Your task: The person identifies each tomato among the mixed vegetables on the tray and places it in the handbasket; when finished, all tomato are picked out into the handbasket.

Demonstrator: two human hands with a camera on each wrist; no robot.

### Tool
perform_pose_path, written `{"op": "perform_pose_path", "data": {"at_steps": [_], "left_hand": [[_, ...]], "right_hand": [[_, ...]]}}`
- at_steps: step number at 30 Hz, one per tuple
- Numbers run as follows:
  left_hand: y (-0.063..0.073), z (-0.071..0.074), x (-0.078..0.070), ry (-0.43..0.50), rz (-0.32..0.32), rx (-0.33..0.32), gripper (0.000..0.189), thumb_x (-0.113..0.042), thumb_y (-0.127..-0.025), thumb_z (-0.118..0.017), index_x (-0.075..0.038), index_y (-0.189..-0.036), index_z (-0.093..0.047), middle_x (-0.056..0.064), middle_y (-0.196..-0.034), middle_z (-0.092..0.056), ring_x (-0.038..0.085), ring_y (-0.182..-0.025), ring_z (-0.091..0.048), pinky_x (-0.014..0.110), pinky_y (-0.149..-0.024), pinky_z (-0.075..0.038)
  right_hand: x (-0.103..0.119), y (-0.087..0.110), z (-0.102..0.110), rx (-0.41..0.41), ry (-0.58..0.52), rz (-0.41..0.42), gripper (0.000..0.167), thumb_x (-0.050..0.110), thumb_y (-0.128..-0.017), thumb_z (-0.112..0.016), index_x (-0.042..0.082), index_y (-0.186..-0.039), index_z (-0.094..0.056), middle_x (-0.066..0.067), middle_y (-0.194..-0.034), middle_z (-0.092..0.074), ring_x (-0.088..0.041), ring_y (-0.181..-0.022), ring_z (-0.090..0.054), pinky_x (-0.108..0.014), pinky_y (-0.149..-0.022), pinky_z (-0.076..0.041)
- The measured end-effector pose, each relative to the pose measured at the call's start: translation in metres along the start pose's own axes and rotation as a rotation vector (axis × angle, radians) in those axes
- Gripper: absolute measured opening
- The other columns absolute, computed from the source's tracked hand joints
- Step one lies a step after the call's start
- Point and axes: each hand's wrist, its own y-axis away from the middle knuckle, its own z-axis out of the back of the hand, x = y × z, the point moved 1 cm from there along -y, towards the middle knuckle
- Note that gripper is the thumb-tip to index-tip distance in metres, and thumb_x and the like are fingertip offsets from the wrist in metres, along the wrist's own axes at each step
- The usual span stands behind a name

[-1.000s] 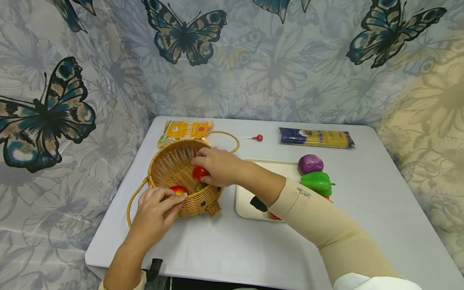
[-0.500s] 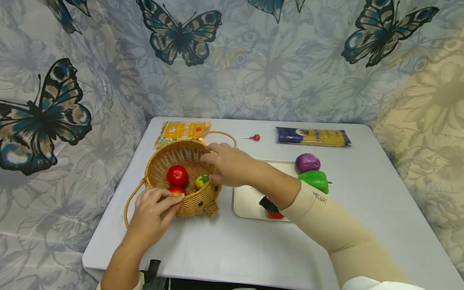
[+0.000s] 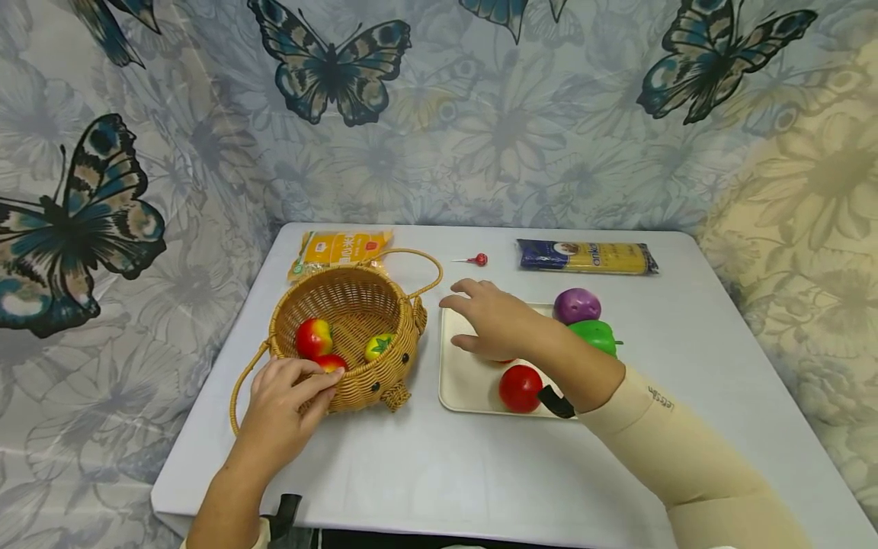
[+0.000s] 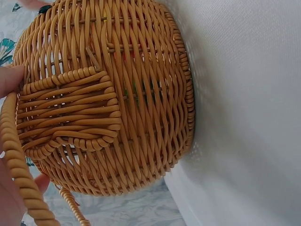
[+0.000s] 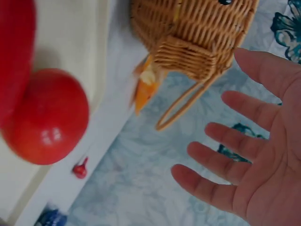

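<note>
My left hand [image 3: 284, 396] grips the near left rim of a wicker basket [image 3: 370, 381], fingers over the edge. Inside lie a red-and-yellow apple [image 3: 313, 338], a similar red fruit [image 3: 331, 363] partly hidden by that hand, and a small yellow-green fruit [image 3: 378, 347] with a green star-shaped top. My right hand [image 3: 497, 320] hovers over the left part of a cream tray [image 3: 449, 381], its fingers spread and holding nothing. On the tray sits a round red tomato [image 3: 520, 388]; another red thing [image 3: 506, 361] shows just beneath the hand, mostly hidden.
A purple onion [image 3: 577, 306] and a green bell pepper [image 3: 595, 336] are at the tray's right side. Behind are a yellow food bag [image 3: 343, 248], a small red item [image 3: 480, 260] with a thin point, and a blue-and-yellow pasta packet [image 3: 586, 257]. The basket's looped handles [image 3: 432, 267] stick out sideways.
My right hand has let go of a red fruit inside the basket and moved right, over the tray. The released fruit has rolled leftward. My left hand stays on the rim.
</note>
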Motion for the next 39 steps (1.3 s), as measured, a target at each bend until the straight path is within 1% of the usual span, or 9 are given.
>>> {"op": "perform_pose_path", "data": {"at_steps": [7, 10, 16, 21, 24, 28, 32, 35, 39], "left_hand": [[0.000, 0.000, 0.000, 0.000, 0.006, 0.004, 0.034, -0.002, -0.074, -0.088, -0.018, -0.104, -0.082, 0.005, -0.100, -0.067, 0.033, -0.101, -0.057, 0.064, -0.096, -0.036], [0.001, 0.001, -0.001, -0.002, 0.010, 0.008, 0.033, -0.003, -0.075, -0.088, -0.018, -0.104, -0.082, 0.005, -0.100, -0.067, 0.033, -0.102, -0.057, 0.065, -0.097, -0.036], [0.001, 0.000, -0.002, -0.002, 0.014, 0.011, 0.033, -0.003, -0.075, -0.088, -0.018, -0.104, -0.082, 0.005, -0.100, -0.066, 0.032, -0.102, -0.056, 0.065, -0.097, -0.035], [0.000, 0.000, -0.002, -0.001, 0.010, 0.007, 0.034, -0.003, -0.075, -0.088, -0.018, -0.104, -0.082, 0.005, -0.100, -0.066, 0.032, -0.102, -0.056, 0.066, -0.097, -0.035], [0.000, 0.001, -0.001, -0.002, 0.010, 0.005, 0.035, -0.002, -0.074, -0.088, -0.018, -0.105, -0.082, 0.004, -0.100, -0.067, 0.032, -0.102, -0.056, 0.067, -0.097, -0.035], [0.000, 0.001, -0.001, 0.001, 0.007, 0.001, 0.036, -0.002, -0.074, -0.088, -0.018, -0.105, -0.082, 0.004, -0.100, -0.067, 0.032, -0.102, -0.056, 0.065, -0.097, -0.035], [-0.001, 0.001, -0.002, 0.007, -0.001, -0.004, 0.033, -0.003, -0.075, -0.087, -0.018, -0.104, -0.082, 0.005, -0.099, -0.067, 0.032, -0.101, -0.056, 0.062, -0.096, -0.035], [-0.001, 0.001, -0.002, 0.008, -0.001, -0.006, 0.032, -0.004, -0.075, -0.087, -0.018, -0.104, -0.082, 0.005, -0.099, -0.067, 0.032, -0.100, -0.056, 0.062, -0.096, -0.035], [-0.001, 0.002, -0.002, 0.008, 0.004, -0.003, 0.032, -0.003, -0.075, -0.087, -0.018, -0.103, -0.083, 0.004, -0.099, -0.067, 0.031, -0.101, -0.057, 0.062, -0.096, -0.035]], "right_hand": [[-0.021, 0.009, -0.015, 0.067, -0.021, -0.084, 0.057, 0.031, -0.093, -0.074, 0.014, -0.145, -0.057, -0.016, -0.148, -0.050, -0.040, -0.131, -0.052, -0.052, -0.109, -0.047], [-0.030, 0.011, -0.023, 0.105, -0.027, -0.118, 0.055, 0.030, -0.094, -0.073, 0.016, -0.144, -0.058, -0.019, -0.149, -0.049, -0.043, -0.131, -0.052, -0.054, -0.109, -0.047], [-0.046, 0.013, -0.038, 0.195, -0.053, -0.183, 0.056, 0.029, -0.093, -0.075, 0.019, -0.146, -0.058, -0.023, -0.154, -0.043, -0.049, -0.137, -0.047, -0.060, -0.109, -0.045], [-0.056, 0.011, -0.048, 0.228, -0.082, -0.202, 0.062, 0.025, -0.091, -0.078, 0.021, -0.148, -0.056, -0.021, -0.148, -0.047, -0.040, -0.127, -0.055, -0.054, -0.101, -0.053], [-0.060, 0.011, -0.051, 0.242, -0.095, -0.204, 0.063, 0.022, -0.090, -0.079, 0.022, -0.148, -0.055, -0.018, -0.142, -0.052, -0.034, -0.118, -0.059, -0.050, -0.096, -0.056], [-0.063, 0.011, -0.051, 0.242, -0.094, -0.188, 0.059, 0.017, -0.090, -0.079, 0.018, -0.145, -0.058, -0.017, -0.135, -0.057, -0.031, -0.112, -0.060, -0.049, -0.096, -0.056], [-0.065, 0.011, -0.048, 0.228, -0.088, -0.195, 0.057, 0.017, -0.091, -0.078, 0.017, -0.145, -0.059, -0.015, -0.132, -0.060, -0.029, -0.114, -0.060, -0.048, -0.098, -0.055], [-0.066, 0.010, -0.046, 0.227, -0.094, -0.214, 0.058, 0.017, -0.091, -0.078, 0.019, -0.146, -0.058, -0.015, -0.134, -0.060, -0.030, -0.116, -0.060, -0.048, -0.098, -0.056], [-0.064, 0.009, -0.039, 0.221, -0.092, -0.213, 0.059, 0.018, -0.092, -0.078, 0.019, -0.147, -0.057, -0.015, -0.135, -0.058, -0.031, -0.117, -0.060, -0.049, -0.097, -0.056]]}}
